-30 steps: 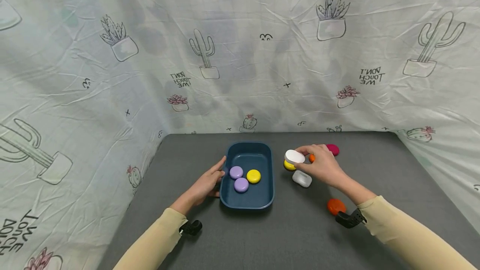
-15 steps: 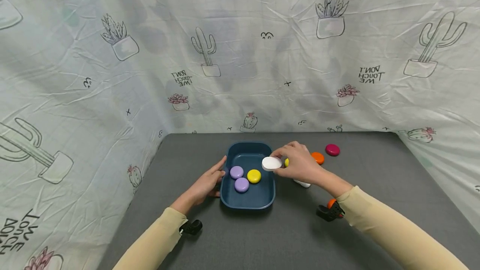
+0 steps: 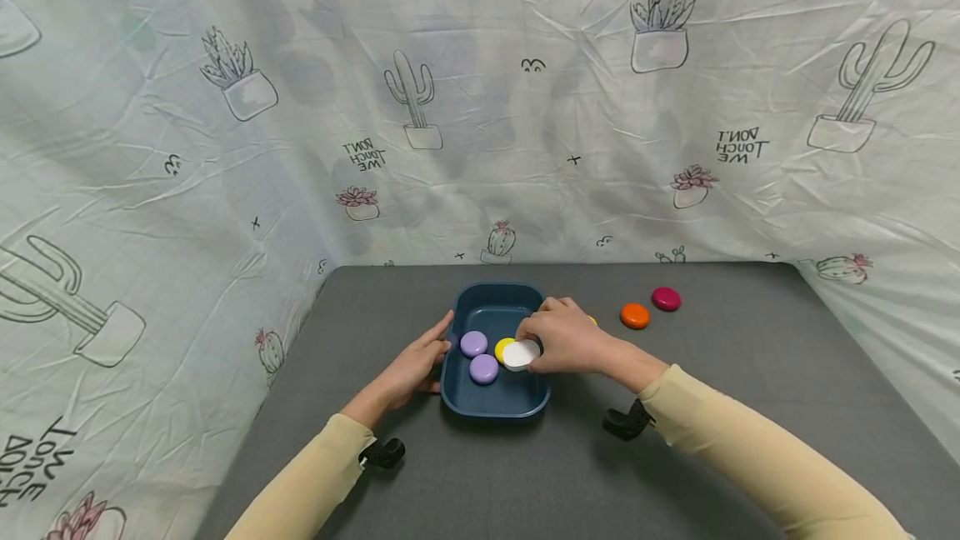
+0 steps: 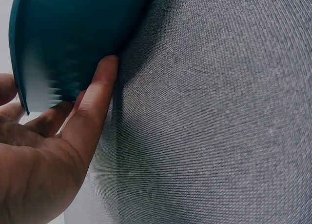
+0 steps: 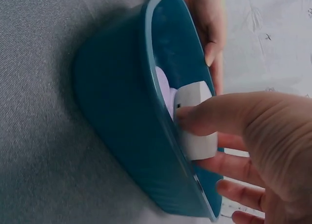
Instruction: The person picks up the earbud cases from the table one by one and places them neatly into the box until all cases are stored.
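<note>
We note right hand (image 3: pixel 567 338) pinching one white block (image 3: pixel 521 356), left hand (image 3: pixel 407 370) spread against one tray (image 3: pixel 491 403) holding two purple discs (image 3: pixel 483 369), one yellow disc (image 3: pixel 500 347).

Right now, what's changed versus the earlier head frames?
The right hand carried the white oval piece leftward, from right of the blue bin to over it; grip kept, nothing let go. Unchanged: the left hand holding the bin's left side, two lilac discs and the yellow disc inside.
</note>
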Motion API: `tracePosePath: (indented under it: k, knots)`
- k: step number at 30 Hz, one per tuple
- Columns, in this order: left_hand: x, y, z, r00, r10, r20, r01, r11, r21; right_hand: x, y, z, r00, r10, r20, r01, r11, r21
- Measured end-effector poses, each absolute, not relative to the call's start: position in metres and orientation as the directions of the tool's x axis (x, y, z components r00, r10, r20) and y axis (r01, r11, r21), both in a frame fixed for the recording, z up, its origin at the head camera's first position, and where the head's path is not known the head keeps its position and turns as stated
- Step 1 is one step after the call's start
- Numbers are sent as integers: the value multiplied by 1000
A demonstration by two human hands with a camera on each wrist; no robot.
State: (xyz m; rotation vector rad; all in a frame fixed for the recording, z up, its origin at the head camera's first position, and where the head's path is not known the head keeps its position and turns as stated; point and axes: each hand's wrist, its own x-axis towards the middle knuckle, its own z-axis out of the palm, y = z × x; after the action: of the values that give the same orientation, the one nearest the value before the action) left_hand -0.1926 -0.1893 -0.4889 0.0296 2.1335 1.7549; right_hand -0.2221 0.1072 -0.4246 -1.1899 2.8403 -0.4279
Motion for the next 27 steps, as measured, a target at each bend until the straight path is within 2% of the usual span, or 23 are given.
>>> tracePosePath:
  k: [7,12,27]
  knots:
    - [-194,-189,-490,-929,249,-273,-219,222,950,-224,97,-430,-699,-716,-9,-698,684,-210]
    - [-193,-189,-489,-929,249,-273,-220,222,950,-225,96,-435,-693,-720,-19,-706,685,-179]
    - [-195,-189,-490,-930,255,-266,-211,222,952,-229,131,-425,-723,-670,171,-690,684,-238]
